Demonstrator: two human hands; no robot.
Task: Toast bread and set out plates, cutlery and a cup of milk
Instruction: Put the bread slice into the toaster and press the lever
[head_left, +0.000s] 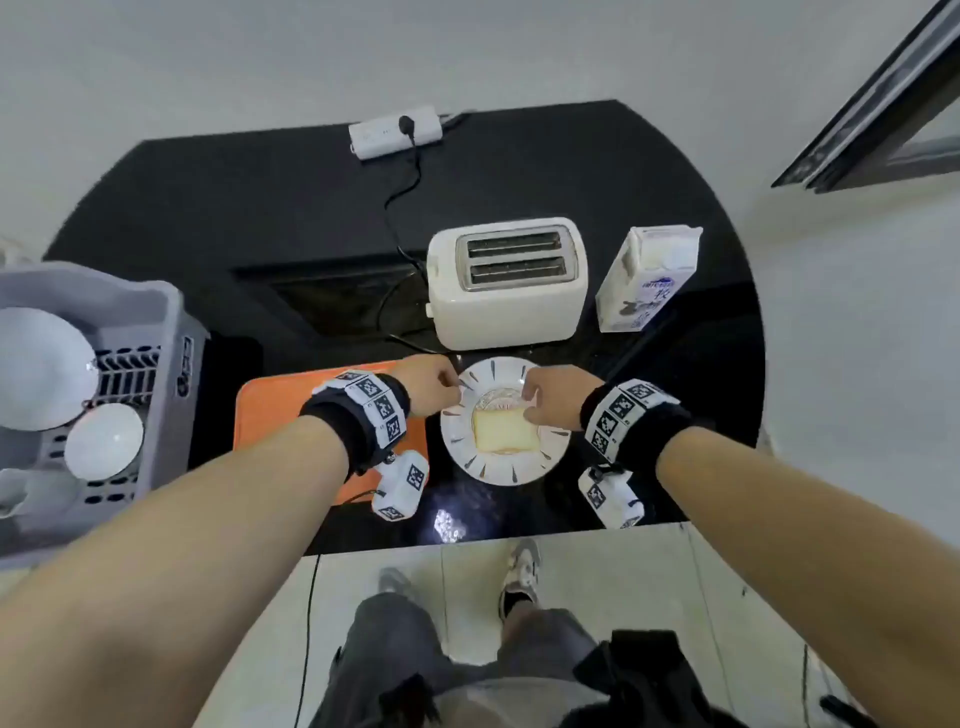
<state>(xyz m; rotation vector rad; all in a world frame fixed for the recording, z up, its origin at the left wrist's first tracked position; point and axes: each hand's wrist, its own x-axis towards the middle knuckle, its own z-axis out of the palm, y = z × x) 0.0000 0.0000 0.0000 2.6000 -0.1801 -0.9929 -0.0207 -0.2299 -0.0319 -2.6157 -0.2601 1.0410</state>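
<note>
White power strip (395, 131) sits at the back edge of the glossy black countertop (260, 208), a black plug in one socket, and a thin black cable (402, 197) runs forward from it. Flat orange rectangular mat (270, 410) lies near the front edge. Grey plastic dish rack (171, 322) stands at the far left (slotted base visible). Dark-framed window (883, 114) is at top right. Pale glossy floor tiles (649, 597) lie below the counter edge.
</note>
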